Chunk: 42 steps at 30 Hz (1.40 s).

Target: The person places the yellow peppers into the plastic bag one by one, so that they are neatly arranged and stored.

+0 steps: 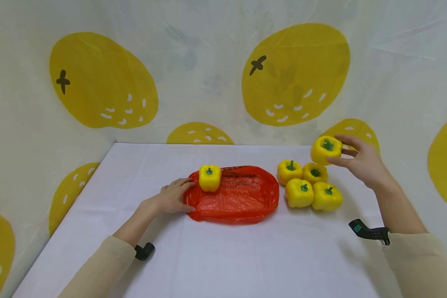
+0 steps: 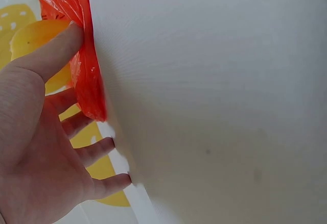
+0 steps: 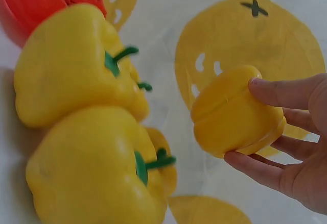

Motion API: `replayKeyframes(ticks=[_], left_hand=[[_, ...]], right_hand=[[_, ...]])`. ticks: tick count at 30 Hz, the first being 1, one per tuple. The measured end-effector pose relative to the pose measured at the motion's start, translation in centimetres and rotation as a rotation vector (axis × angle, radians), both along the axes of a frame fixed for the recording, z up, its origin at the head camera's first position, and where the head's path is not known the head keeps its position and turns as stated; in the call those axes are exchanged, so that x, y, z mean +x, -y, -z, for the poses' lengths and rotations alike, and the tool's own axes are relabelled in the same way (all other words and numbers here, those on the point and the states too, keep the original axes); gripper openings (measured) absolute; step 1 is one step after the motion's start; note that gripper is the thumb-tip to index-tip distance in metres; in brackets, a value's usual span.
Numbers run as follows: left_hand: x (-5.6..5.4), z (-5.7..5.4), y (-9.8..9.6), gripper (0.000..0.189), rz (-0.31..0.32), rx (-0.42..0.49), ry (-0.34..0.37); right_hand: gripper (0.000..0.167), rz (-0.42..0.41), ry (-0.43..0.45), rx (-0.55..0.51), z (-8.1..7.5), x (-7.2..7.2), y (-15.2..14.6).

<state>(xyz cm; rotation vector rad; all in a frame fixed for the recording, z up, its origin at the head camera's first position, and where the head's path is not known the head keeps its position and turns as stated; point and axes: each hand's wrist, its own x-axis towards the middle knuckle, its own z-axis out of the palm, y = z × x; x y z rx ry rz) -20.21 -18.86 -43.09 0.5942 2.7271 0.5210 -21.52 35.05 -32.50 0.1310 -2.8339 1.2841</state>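
Observation:
A red plastic bag (image 1: pixel 238 203) lies spread on the white table, its rim forming an oval. One yellow bell pepper (image 1: pixel 210 182) with a green stem sits inside that rim at the left end. My left hand (image 1: pixel 173 198) rests at the bag's left edge, fingers spread; its thumb (image 2: pixel 59 50) touches the red plastic in the left wrist view. Raised above the table at the right, my right hand (image 1: pixel 365 161) holds another yellow bell pepper (image 1: pixel 323 152) between thumb and fingers. The right wrist view shows this pepper's side (image 3: pixel 237 117), its stem turned out of sight.
Several more yellow bell peppers (image 1: pixel 299 193) stand clustered just right of the bag, below the raised hand. Behind the white table (image 1: pixel 223 256) hangs a pale cloth (image 1: pixel 205 74) printed with large yellow fruit. A dark wrist device (image 1: pixel 368 231) juts from the right sleeve.

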Motion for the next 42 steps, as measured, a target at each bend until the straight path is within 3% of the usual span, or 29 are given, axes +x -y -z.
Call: replayKeyframes(ticks=[5,13,19,33,42], left_hand=[[0.0,-0.2,0.0,0.086,-0.003,0.013,0.007],[0.1,-0.1,0.0,0.085,-0.001,0.006,0.006],[0.0,-0.1,0.1,0.086,0.0,0.013,0.004],[0.0,-0.1,0.1,0.086,-0.015,0.001,0.01],[0.0,0.0,0.1,0.087,-0.015,-0.012,0.016]], right_hand=[[0.082,-0.017,-0.042,-0.001,-0.8,0.8,2.5],[0.083,-0.072,-0.029,-0.021,-1.1,1.8,5.2],[0.077,-0.119,-0.036,-0.033,-0.4,1.9,6.6],[0.076,-0.237,0.044,-0.091,0.6,2.2,11.6],[0.072,-0.309,0.067,-0.101,2.4,2.7,14.8]])
